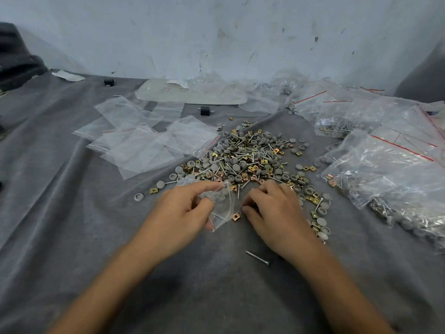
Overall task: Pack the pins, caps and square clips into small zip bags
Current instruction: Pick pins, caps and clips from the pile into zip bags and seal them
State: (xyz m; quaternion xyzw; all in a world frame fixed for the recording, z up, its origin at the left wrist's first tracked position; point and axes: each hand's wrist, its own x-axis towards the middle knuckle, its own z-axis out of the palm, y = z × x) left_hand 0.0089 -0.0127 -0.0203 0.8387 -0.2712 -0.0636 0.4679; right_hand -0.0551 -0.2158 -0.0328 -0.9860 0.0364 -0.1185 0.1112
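Hundreds of small parts make up the pile [250, 160] on the counter [72, 237]: grey caps [236, 168], brass-coloured square clips [264, 162] and thin steel pins [239, 192], all mixed together. At the pile's near edge our left hand [183, 213] pinches a small zip bag [222, 206], its fingers [204, 188] curled on the film with the mouth turned toward the pile. A few caps seem to be inside it. Our right hand [272, 213] sits at the same near edge with its fingers [255, 194] bent under, and we cannot tell whether they hold a part. One stray clip [236, 216] lies between our hands, against the bag.

We judge every piece light and hard. Caps look smooth and apt to roll, so we would take them by the rim. Clips are flat with sharp corners that may snag the film. Pins are best taken mid-shank, since their tips could pierce the bag. The bag itself is limp and slick, so we would grip it at the lip.

Wrinkled grey cloth covers the counter; it should stop parts sliding, though folds may hide them. Left of the pile lie empty zip bags [144, 143], right of it filled bags [385, 165], nearer us a lone pin [257, 257], and beyond it a black block [204, 110] and a scuffed pale wall [216, 32].
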